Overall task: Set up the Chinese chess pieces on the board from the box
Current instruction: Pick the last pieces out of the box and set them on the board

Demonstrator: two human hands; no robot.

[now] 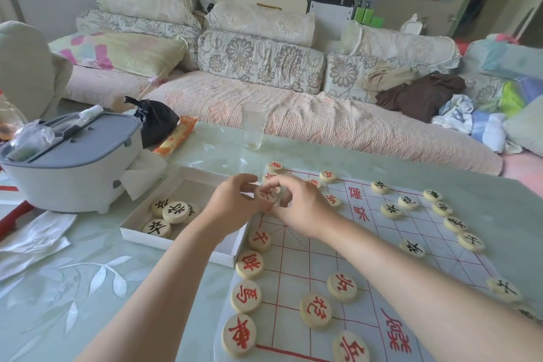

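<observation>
A white sheet board (296, 261) with red grid lines lies on the table. Round wooden pieces with red characters (316, 309) stand along its left side. Pieces with black characters (391, 210) stand on its right side. The shallow white box (152, 239) sits left of the board and holds several black-character pieces (175, 212). Both hands meet above the board's far left edge. My left hand (232, 203) and my right hand (296, 206) both touch one red-character piece (266, 194), held between their fingertips. Which hand carries the piece is unclear.
A grey and white lidded appliance (73, 161) stands at the left behind the box. A clear plastic cup (253, 126), a black bag (155, 120) and an orange packet (176, 137) sit at the table's far edge. A sofa with cushions lies beyond.
</observation>
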